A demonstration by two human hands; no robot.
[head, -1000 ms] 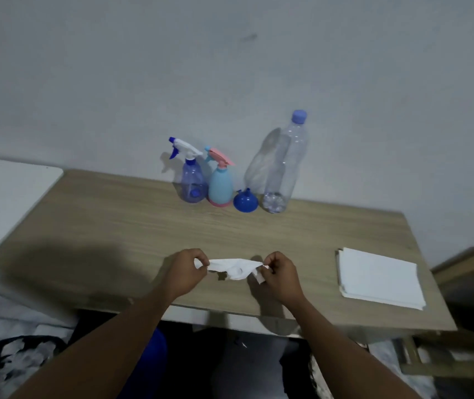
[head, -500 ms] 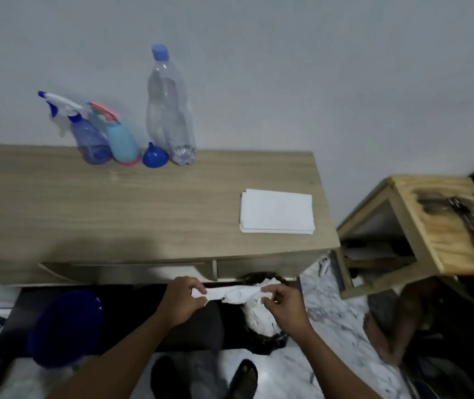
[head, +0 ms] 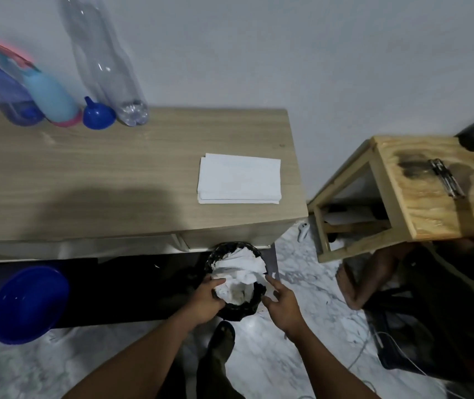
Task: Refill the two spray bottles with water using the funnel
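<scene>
Two spray bottles stand at the table's back left: a purple one (head: 5,93) and a light blue one with a pink trigger (head: 50,100). Beside them a blue funnel (head: 97,115) rests mouth down, next to a nearly empty clear water bottle (head: 106,67). Both my hands are below the table's front edge, over a black bin (head: 241,311) full of crumpled white tissue (head: 238,272). My left hand (head: 207,298) curls on tissue at the bin's left rim. My right hand (head: 281,303) hovers at the right rim with fingers spread, holding nothing.
A stack of white paper napkins (head: 238,180) lies on the wooden table (head: 114,174) at the right. A blue basin (head: 25,303) sits under the table at the left. A wooden stool (head: 431,203) and another person's foot (head: 356,283) are to the right.
My view swung down and right from the tabletop to the bin. Both hands carried the tissue off the table down to the bin, and my right hand let go of it.
</scene>
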